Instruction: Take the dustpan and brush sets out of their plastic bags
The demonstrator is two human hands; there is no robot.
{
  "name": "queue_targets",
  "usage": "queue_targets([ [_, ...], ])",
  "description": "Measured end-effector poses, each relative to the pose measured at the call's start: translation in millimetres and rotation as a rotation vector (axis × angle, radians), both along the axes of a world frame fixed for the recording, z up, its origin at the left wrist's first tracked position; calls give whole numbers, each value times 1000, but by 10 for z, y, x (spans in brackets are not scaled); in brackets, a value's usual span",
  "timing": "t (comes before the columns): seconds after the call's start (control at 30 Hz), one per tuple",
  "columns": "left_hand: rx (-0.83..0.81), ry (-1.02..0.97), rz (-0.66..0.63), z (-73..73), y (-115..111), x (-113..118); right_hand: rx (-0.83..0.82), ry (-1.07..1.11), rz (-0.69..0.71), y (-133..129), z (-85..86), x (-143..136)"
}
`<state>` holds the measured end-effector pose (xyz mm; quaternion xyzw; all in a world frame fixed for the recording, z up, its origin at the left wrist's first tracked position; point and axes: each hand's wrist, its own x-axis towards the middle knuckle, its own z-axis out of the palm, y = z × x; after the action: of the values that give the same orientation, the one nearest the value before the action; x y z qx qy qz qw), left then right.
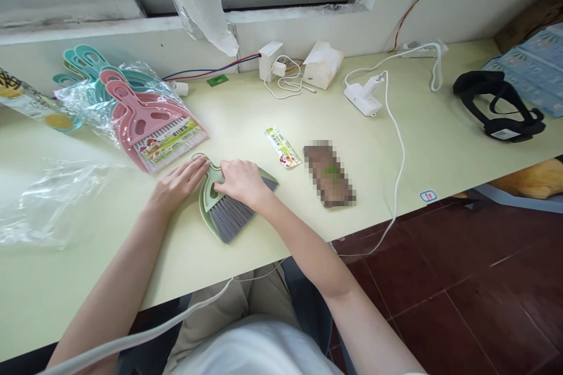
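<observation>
On the table in front of me lies a light green dustpan (203, 209), with a small green brush (232, 217) with grey bristles nested in it. My left hand (179, 181) is at the handle end of the dustpan, its fingers over the handle and holding it; the thumb is hidden. From the right, my right hand (241, 180) closes its fingers on the brush's green head, covering part of it. A yellow-green printed label card (282, 147) lies just beyond the right hand.
Pink dustpan-and-brush sets (152, 120) and teal ones (90, 64) in clear wrap lie back left. Crumpled clear plastic (48, 205) is at left. A pixelated phone-shaped object (329, 173), white power strip (363, 98) with a trailing cable, and black headset strap (499, 105) are at right.
</observation>
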<state>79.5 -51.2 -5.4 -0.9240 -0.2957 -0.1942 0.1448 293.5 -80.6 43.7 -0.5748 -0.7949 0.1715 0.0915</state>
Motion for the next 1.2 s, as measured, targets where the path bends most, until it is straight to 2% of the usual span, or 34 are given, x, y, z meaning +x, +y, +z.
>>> queue_targets([
  [0.3, 36, 28, -33, -32, -25, -15, -53, -10, 8, -1, 33, 36],
  [0.6, -45, 51, 21, -47, -58, 21, -66, -52, -20, -34, 27, -12],
  [0.9, 14, -26, 65, -40, -18, 65, -47, -62, -69, -54, 38, -7],
  [1.2, 151, 39, 72, -79, -50, 35, -52, -16, -92, -52, 25, 8],
])
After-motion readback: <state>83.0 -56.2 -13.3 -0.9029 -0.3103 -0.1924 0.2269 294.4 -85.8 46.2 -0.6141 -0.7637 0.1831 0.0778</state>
